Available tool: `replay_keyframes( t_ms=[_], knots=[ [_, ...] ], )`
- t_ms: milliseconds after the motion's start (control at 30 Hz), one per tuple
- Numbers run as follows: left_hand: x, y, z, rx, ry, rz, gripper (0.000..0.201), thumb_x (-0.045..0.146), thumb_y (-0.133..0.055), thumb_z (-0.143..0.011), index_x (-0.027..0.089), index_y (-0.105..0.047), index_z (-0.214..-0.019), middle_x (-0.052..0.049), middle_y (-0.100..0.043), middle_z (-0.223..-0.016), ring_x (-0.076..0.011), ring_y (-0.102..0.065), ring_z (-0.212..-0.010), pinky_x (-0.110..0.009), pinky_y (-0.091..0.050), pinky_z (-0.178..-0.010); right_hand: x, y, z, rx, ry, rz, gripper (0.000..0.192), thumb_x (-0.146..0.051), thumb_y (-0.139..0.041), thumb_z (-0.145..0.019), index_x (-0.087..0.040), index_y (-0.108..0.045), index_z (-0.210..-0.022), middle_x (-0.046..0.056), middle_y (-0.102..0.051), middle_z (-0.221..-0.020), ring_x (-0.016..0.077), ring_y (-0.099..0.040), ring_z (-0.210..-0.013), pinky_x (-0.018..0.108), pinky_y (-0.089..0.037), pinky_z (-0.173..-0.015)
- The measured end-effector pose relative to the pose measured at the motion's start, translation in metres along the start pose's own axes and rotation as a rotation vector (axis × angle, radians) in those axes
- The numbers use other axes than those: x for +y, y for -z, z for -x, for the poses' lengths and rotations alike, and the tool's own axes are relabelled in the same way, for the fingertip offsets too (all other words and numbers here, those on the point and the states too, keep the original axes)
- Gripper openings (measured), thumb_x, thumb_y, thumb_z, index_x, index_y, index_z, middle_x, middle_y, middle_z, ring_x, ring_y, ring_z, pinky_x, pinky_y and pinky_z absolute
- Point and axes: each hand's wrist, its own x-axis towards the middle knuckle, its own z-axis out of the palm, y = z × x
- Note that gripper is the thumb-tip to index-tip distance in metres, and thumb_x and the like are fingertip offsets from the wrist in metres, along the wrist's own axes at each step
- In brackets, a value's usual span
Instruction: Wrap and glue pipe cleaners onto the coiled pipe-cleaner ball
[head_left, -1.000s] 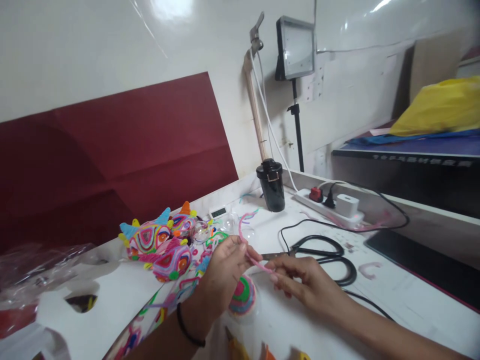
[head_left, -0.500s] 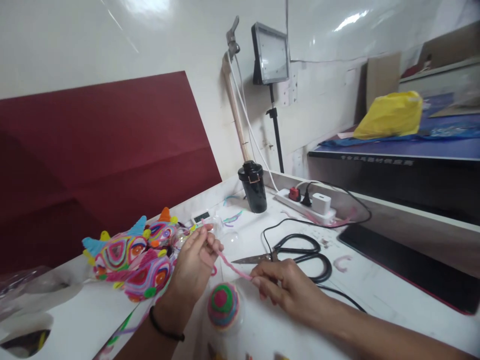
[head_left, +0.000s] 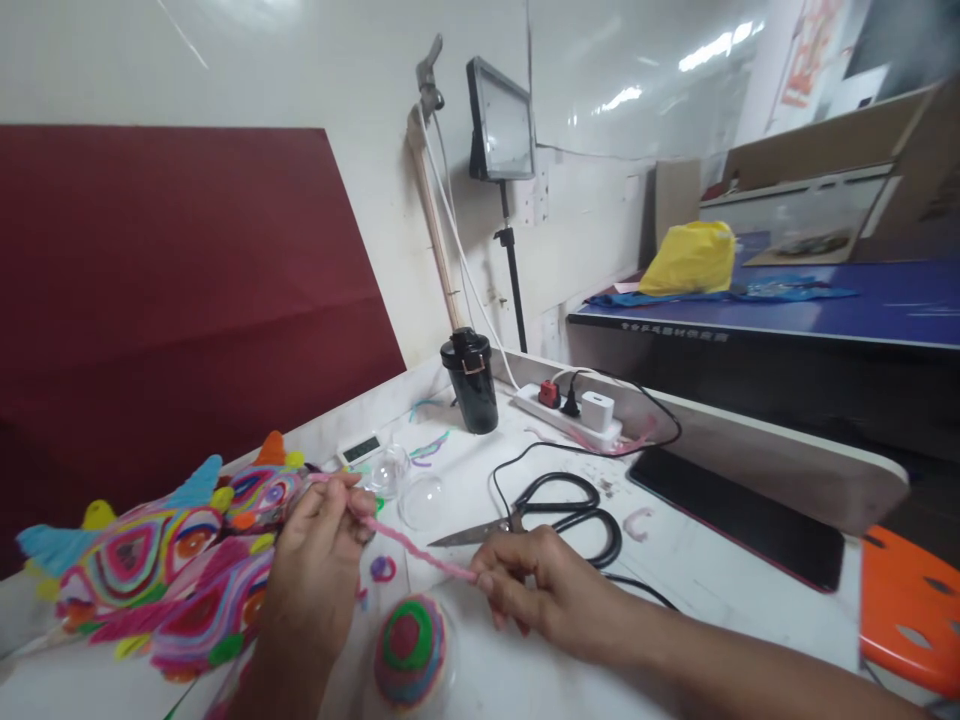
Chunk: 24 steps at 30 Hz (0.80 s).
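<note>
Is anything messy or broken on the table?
Nothing looks broken. Small cut bits of fuzzy wire lie loose on the white table near the open black scissors, blades apart. The left hand and right hand hold a pink fuzzy wire stretched between them.

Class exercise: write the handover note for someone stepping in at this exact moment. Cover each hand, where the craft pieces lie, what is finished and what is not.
Left hand and right hand each pinch an end of the pink pipe cleaner, stretched straight above the white table.
Finished-looking: colourful pipe-cleaner figures at left, a coiled ball below the hands.
Not yet shaped: the pink pipe cleaner.
Scissors lie just beyond the right hand; two clear domes behind.
</note>
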Motion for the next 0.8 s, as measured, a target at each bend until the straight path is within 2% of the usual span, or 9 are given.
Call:
replay_keyframes(
  t_ms=[133, 233, 400, 600, 800],
  knots=[
    [0.007, 0.002, 0.005, 0.036, 0.005, -0.015, 0.013, 0.019, -0.073, -0.071, 0.015, -0.067, -0.082, -0.001, -0.060, -0.069, -0.0067, -0.047, -0.050, -0.014, -0.041, -0.043, 0.002, 0.001, 0.001, 0.036, 0.104, 0.125, 0.014, -0.016, -0.051, -0.084, -0.016, -0.064, -0.078, -0.004, -0.054, -0.059, 0.0083, -0.048, -0.053, 0.018, -0.033, -0.050],
    [0.016, -0.004, 0.011, 0.011, 0.041, 0.072, 0.011, 0.017, -0.071, -0.071, 0.013, -0.065, -0.079, 0.000, -0.060, -0.068, -0.0013, -0.034, -0.040, -0.012, -0.032, -0.036, 0.005, 0.001, 0.002, 0.046, 0.135, 0.157, 0.016, -0.018, -0.050, -0.086, -0.016, -0.066, -0.082, -0.003, -0.058, -0.062, 0.0088, -0.049, -0.054, 0.019, -0.034, -0.050],
    [0.030, -0.011, 0.019, 0.022, 0.031, 0.091, 0.007, 0.016, -0.067, -0.075, 0.013, -0.064, -0.081, 0.001, -0.058, -0.065, -0.0017, -0.036, -0.039, -0.012, -0.032, -0.035, 0.007, -0.001, 0.001, 0.063, 0.082, 0.053, 0.023, -0.031, -0.047, -0.093, -0.016, -0.064, -0.094, 0.002, -0.069, -0.073, 0.0091, -0.051, -0.050, 0.020, -0.037, -0.050],
    [0.035, -0.003, 0.028, 0.041, 0.042, 0.077, 0.008, 0.018, -0.068, -0.074, 0.014, -0.063, -0.078, 0.007, -0.046, -0.052, -0.0013, -0.031, -0.035, -0.012, -0.030, -0.034, 0.000, 0.000, 0.001, 0.080, 0.087, 0.055, 0.028, -0.034, -0.047, -0.092, -0.015, -0.063, -0.078, 0.001, -0.066, -0.067, 0.0096, -0.051, -0.051, 0.021, -0.039, -0.052],
    [0.035, 0.003, 0.035, 0.085, 0.005, 0.053, 0.011, 0.020, -0.071, -0.073, 0.015, -0.063, -0.079, 0.009, -0.039, -0.048, -0.0020, -0.029, -0.035, -0.012, -0.029, -0.033, -0.002, 0.000, 0.004, 0.071, 0.125, 0.063, 0.021, -0.032, -0.046, -0.093, -0.018, -0.062, -0.092, 0.000, -0.068, -0.070, 0.0093, -0.052, -0.051, 0.021, -0.040, -0.053]
  ],
)
